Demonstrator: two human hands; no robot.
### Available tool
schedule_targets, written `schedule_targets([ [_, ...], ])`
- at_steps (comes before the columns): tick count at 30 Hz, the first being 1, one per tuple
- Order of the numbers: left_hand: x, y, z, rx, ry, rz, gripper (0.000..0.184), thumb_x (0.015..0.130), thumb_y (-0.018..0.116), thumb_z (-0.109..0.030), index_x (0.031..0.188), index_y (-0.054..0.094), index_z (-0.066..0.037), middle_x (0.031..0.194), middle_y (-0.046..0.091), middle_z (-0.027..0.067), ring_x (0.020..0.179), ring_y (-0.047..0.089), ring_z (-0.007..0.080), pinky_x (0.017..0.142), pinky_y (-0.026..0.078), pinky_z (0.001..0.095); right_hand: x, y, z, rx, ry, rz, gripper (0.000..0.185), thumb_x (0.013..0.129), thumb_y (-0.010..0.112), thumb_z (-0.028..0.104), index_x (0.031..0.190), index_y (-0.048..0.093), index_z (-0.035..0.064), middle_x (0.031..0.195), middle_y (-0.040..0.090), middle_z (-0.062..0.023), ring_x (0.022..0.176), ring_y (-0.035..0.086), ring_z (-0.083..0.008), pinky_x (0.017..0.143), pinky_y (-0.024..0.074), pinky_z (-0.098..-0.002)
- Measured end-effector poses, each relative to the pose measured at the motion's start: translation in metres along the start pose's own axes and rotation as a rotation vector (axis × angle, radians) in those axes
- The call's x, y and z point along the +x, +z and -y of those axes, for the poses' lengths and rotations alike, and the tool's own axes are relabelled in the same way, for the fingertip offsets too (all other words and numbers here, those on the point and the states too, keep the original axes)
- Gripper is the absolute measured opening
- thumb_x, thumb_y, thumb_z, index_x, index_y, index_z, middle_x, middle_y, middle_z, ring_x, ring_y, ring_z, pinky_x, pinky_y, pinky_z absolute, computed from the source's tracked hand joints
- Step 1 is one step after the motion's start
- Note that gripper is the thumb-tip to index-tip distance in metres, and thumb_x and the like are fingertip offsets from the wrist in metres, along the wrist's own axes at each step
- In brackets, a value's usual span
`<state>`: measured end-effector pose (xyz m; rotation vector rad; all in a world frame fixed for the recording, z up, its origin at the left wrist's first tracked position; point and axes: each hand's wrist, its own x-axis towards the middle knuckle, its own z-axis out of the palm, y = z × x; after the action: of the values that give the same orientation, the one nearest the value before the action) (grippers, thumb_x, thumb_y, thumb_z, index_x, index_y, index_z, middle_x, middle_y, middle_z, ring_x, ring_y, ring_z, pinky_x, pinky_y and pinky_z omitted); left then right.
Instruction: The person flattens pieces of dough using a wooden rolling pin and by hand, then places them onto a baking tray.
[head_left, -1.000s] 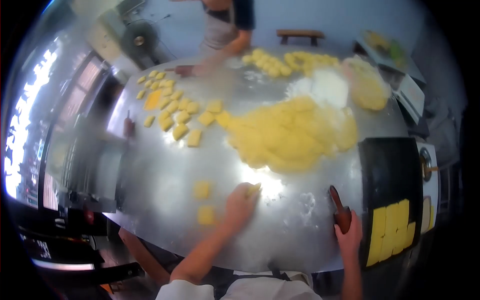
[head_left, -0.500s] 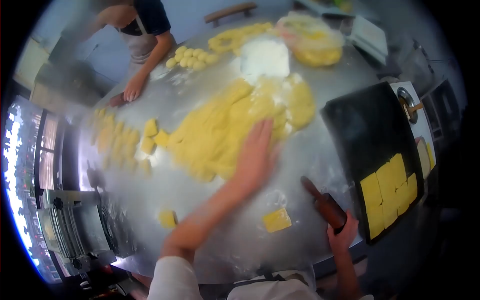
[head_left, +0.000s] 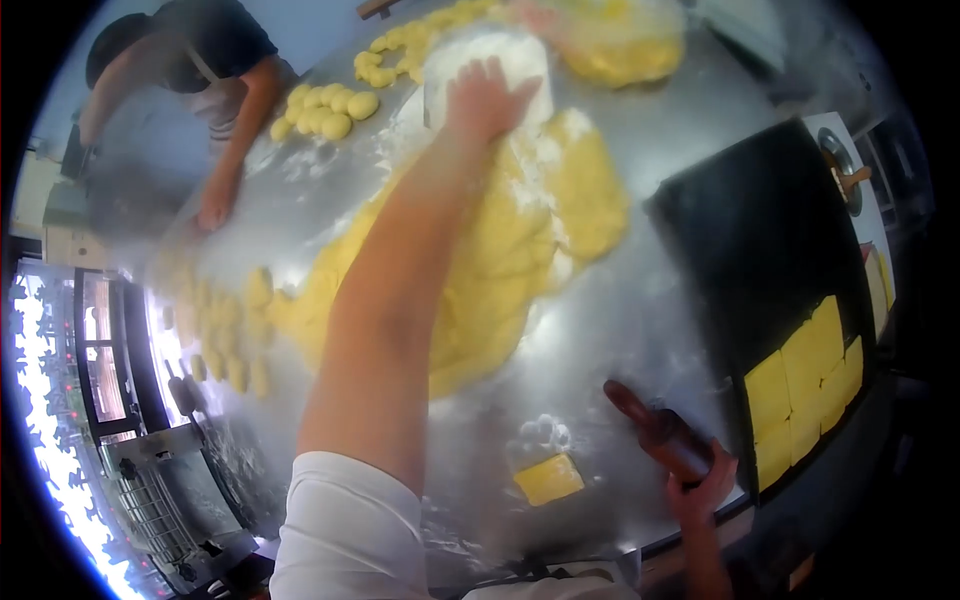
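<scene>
My left hand (head_left: 488, 102) reaches far forward, fingers spread, over a white container of flour (head_left: 435, 95). Below my forearm spreads a large yellow sheet of dough (head_left: 500, 270), dusted with flour on its right side. At the lower right, my right hand (head_left: 705, 485) is wrapped around a dark brown rolling pin (head_left: 668, 435). A small square of dough (head_left: 550, 480) lies on the metal table to the left of the pin.
Several dough squares lie on a black tray (head_left: 740, 240) at right. Dough balls (head_left: 325, 108) and a dough mound (head_left: 625, 50) stand at the back. Blurred dough pieces (head_left: 225, 330) lie left. A co-worker (head_left: 215, 65) leans over the far-left side. A machine (head_left: 165, 500) stands lower left.
My left hand has moved forward from the dough sheet to the flour. My right hand still holds the rolling pin. The view has shifted, and the co-worker leans lower.
</scene>
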<state>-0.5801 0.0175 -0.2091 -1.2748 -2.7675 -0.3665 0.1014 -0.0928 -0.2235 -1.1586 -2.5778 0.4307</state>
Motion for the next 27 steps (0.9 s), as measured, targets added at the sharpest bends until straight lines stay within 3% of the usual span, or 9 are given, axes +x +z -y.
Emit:
schedule_targets([
  [4,-0.004,-0.009,0.0,-0.053,-0.018,0.052,0.095,0.101,0.04,-0.075,0.164,0.036,-0.004,0.165,0.038,0.029,0.151,0.039,0.0469,0.122,0.033,0.0593,0.002,-0.001,-0.002,-0.03,-0.053,-0.004,0.082,0.079,0.081,0.046,0.142,0.057,0.0006,0.12,0.061,-0.0215,0.101,0.062,-0.0415,0.085,0.0522,-0.0511],
  [5,-0.003,-0.011,0.004,0.152,0.148,0.007,0.09,0.101,0.045,-0.072,0.16,0.042,-0.003,0.161,0.043,0.0295,0.146,0.045,0.0478,0.119,0.038,0.059,0.0,0.0,-0.005,-0.048,-0.054,-0.015,0.081,0.08,0.081,0.046,0.142,0.057,0.0011,0.121,0.062,-0.0211,0.103,0.063,-0.0417,0.087,0.0522,-0.0515],
  [7,-0.04,-0.029,-0.007,0.002,0.17,-0.223,0.072,0.1,0.06,-0.058,0.146,0.057,-0.002,0.144,0.059,0.0306,0.13,0.059,0.0477,0.107,0.051,0.0548,0.002,-0.002,0.0,-0.103,-0.061,-0.028,0.08,0.081,0.082,0.044,0.144,0.056,0.0019,0.121,0.064,-0.0205,0.106,0.063,-0.0422,0.089,0.0522,-0.0524],
  [9,-0.086,-0.053,-0.013,-0.128,0.324,-0.188,0.057,0.1,0.067,-0.042,0.137,0.06,0.0,0.138,0.063,0.0295,0.125,0.062,0.0444,0.103,0.053,0.0499,0.007,-0.002,0.001,-0.085,-0.082,-0.043,0.079,0.08,0.084,0.04,0.144,0.056,0.0026,0.121,0.064,-0.0201,0.109,0.063,-0.0427,0.091,0.0522,-0.0525],
  [13,-0.289,-0.107,-0.069,-0.349,0.318,-0.039,0.06,0.104,0.064,-0.033,0.152,0.049,0.0,0.154,0.051,0.0275,0.143,0.047,0.0457,0.119,0.04,0.0494,0.009,-0.007,0.004,0.009,0.0,0.02,0.077,0.078,0.086,0.03,0.144,0.056,0.006,0.123,0.062,-0.0192,0.111,0.063,-0.0428,0.093,0.0526,-0.051],
  [14,-0.338,-0.117,-0.08,-0.355,0.241,0.141,0.066,0.106,0.061,-0.032,0.159,0.04,0.001,0.16,0.045,0.028,0.151,0.038,0.0446,0.126,0.03,0.0488,0.011,-0.009,0.009,0.011,0.022,0.035,0.077,0.077,0.087,0.029,0.144,0.056,0.0067,0.123,0.061,-0.0188,0.111,0.063,-0.0424,0.093,0.0527,-0.0508],
  [17,-0.445,-0.131,-0.113,-0.443,0.067,0.366,0.066,0.108,0.058,-0.029,0.161,0.034,0.002,0.164,0.038,0.0291,0.154,0.033,0.0473,0.128,0.026,0.0527,0.016,-0.01,0.012,0.016,0.004,0.005,0.076,0.077,0.087,0.027,0.143,0.056,0.0075,0.124,0.061,-0.0176,0.111,0.063,-0.041,0.092,0.0527,-0.0506],
  [20,-0.495,-0.113,-0.153,-0.409,-0.013,0.223,0.079,0.102,0.065,-0.039,0.161,0.034,0.003,0.164,0.037,0.0295,0.154,0.032,0.0485,0.127,0.025,0.0568,0.017,-0.013,0.018,0.025,-0.03,-0.035,0.073,0.078,0.086,0.027,0.142,0.057,0.0083,0.122,0.062,-0.016,0.111,0.063,-0.0391,0.091,0.0527,-0.049],
  [27,-0.517,-0.08,-0.182,-0.16,-0.001,0.182,0.092,0.096,0.067,-0.055,0.161,0.036,0.002,0.166,0.037,0.0262,0.155,0.032,0.0435,0.125,0.026,0.0585,0.015,-0.017,0.024,0.028,-0.032,-0.029,0.069,0.081,0.083,0.032,0.141,0.059,0.0094,0.117,0.063,-0.0145,0.11,0.064,-0.0377,0.091,0.0526,-0.0471],
])
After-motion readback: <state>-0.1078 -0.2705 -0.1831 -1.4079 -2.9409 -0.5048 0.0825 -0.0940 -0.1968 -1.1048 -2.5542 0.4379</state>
